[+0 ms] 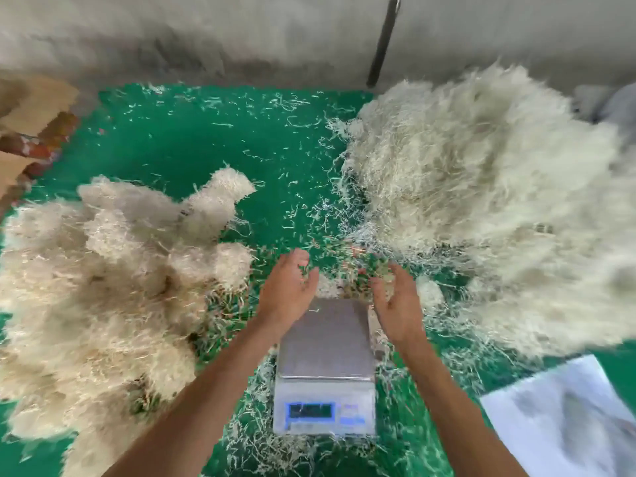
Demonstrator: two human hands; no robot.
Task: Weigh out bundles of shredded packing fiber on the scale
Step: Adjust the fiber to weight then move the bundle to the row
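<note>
A white digital scale (325, 370) with a bare steel platform and a lit blue display sits on the green floor in front of me. My left hand (289, 287) and my right hand (397, 304) hover over the platform's far edge, palms facing each other, fingers apart. Only a few loose strands show between them, blurred. A large heap of pale shredded fiber (481, 201) lies to the right. Several separate fiber bundles (113, 287) are piled on the left.
Loose strands litter the green floor (206, 142). A grey wall (241, 36) closes the back, with a dark pole (382, 43) leaning on it. Brown cardboard (31, 108) sits at the far left, and white sheeting (568, 418) at the lower right.
</note>
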